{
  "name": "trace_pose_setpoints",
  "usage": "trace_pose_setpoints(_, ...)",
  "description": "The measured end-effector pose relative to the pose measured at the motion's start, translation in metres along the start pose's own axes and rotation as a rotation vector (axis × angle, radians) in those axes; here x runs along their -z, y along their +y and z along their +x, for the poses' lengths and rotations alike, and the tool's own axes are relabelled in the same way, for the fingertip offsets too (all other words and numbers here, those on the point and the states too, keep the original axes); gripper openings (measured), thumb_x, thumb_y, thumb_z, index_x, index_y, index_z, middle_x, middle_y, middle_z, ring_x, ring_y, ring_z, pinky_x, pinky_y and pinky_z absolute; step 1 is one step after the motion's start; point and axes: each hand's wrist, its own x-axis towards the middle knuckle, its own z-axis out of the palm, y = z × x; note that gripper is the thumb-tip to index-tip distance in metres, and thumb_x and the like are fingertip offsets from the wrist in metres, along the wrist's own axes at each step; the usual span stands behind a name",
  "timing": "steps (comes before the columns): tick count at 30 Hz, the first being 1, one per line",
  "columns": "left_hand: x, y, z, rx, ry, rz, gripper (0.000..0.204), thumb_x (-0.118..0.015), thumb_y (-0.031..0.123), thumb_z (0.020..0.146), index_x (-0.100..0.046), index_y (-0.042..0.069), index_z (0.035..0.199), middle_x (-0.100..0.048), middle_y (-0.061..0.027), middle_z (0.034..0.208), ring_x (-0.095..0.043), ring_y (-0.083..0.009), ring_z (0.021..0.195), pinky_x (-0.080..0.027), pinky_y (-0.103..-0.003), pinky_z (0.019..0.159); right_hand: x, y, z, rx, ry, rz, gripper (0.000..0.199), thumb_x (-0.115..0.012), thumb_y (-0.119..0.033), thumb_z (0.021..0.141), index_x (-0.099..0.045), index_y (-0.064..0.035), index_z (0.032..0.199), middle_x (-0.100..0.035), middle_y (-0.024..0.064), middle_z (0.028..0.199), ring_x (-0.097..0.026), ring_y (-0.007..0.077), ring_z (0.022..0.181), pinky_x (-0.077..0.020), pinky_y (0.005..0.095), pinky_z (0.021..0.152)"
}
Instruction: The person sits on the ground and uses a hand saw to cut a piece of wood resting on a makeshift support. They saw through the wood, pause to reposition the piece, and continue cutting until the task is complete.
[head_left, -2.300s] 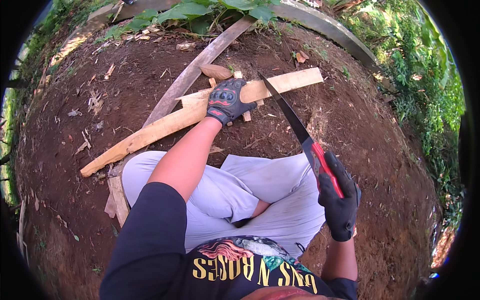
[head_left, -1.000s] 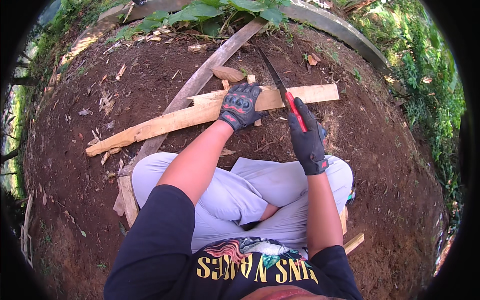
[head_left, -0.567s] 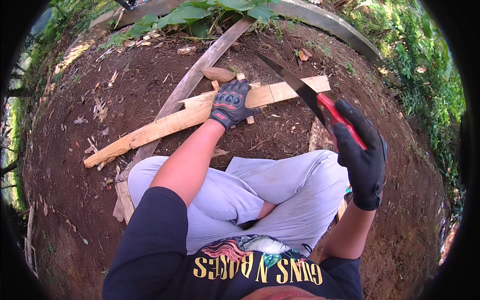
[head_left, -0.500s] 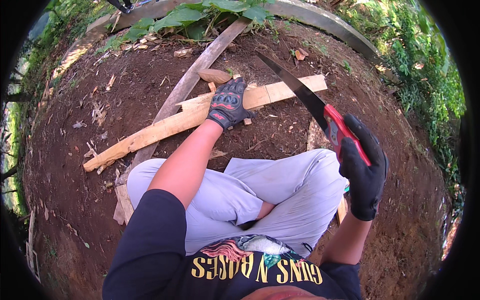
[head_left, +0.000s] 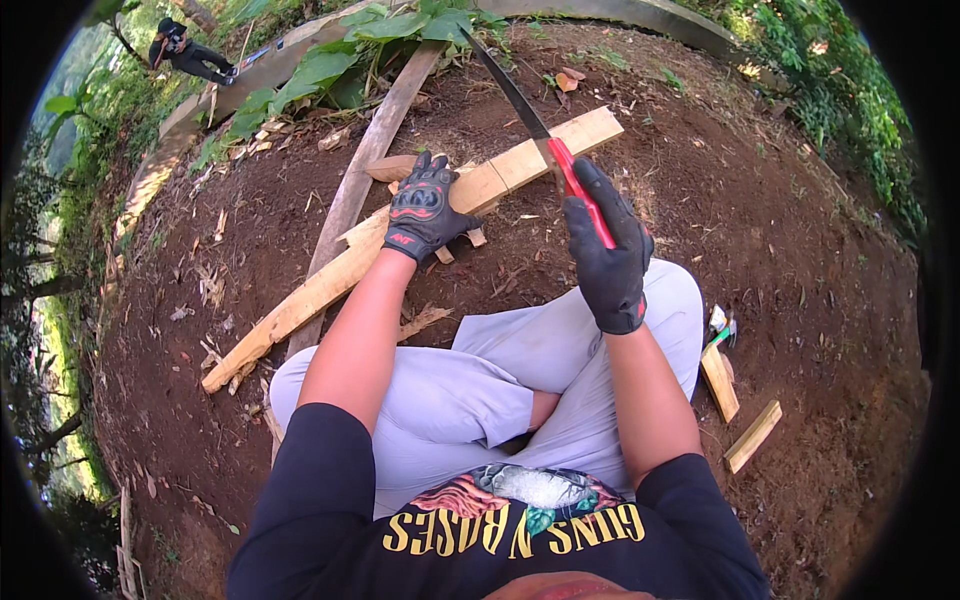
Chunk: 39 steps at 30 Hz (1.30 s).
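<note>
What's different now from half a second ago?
The right hand, still gripping the red-handled handsaw, has moved forward and left, toward the left hand. Nothing was taken up or let go. The left hand stays resting on the wooden plank.

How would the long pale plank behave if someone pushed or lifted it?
The plank looks stiff, appearing solid along its length. Its flat face makes rolling unlikely. It might be weaker at the dark line across it.
</note>
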Motion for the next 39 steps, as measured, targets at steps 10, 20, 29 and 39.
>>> trace_pose_setpoints(10, 0.001, -0.009, -0.010, -0.048, 0.055, 0.038, 0.070, -0.075, 0.053, 0.095, -0.069, 0.002, 0.143, -0.060, -0.0237, 0.155, -0.049, -0.0389, 0.153, -0.042, -0.051, 0.125, -0.010, 0.010, 0.005, 0.008, -0.065, 0.063, 0.044, -0.078, -0.015, 0.101, -0.071, -0.0056, 0.143, -0.075, 0.0206, 0.137, -0.076, 0.0343, 0.123, -0.0589, 0.0427, 0.104)
trace_pose_setpoints(20, 0.019, -0.013, -0.002, 0.117, 0.099, 0.005, 0.048, -0.067, 0.048, 0.104, -0.076, 0.007, 0.125, -0.079, -0.0214, 0.112, -0.075, -0.0410, 0.108, -0.058, -0.053, 0.097, -0.012, 0.009, 0.005, 0.028, -0.112, 0.055, 0.043, -0.076, -0.016, 0.102, -0.072, -0.0065, 0.143, -0.074, 0.0189, 0.141, -0.073, 0.0333, 0.130, -0.0566, 0.0418, 0.109)
trace_pose_setpoints(29, 0.007, -0.012, 0.000, 0.038, 0.200, 0.069, 0.045, -0.072, 0.050, 0.099, -0.076, 0.007, 0.114, -0.077, -0.0186, 0.114, -0.074, -0.0388, 0.108, -0.058, -0.052, 0.093, -0.015, 0.004, 0.002, 0.067, -0.131, 0.085, 0.042, -0.077, -0.014, 0.101, -0.072, -0.0054, 0.142, -0.074, 0.0195, 0.140, -0.073, 0.0338, 0.129, -0.0574, 0.0422, 0.108)
trace_pose_setpoints(39, 0.011, -0.005, -0.001, 0.091, 0.163, 0.028, 0.050, -0.070, 0.055, 0.100, -0.074, 0.005, 0.104, -0.076, -0.0196, 0.107, -0.073, -0.0395, 0.103, -0.057, -0.053, 0.090, -0.024, -0.005, -0.005, -0.033, -0.195, 0.068, 0.043, -0.076, -0.016, 0.102, -0.070, -0.0069, 0.144, -0.072, 0.0199, 0.143, -0.072, 0.0348, 0.131, -0.0563, 0.0420, 0.109)
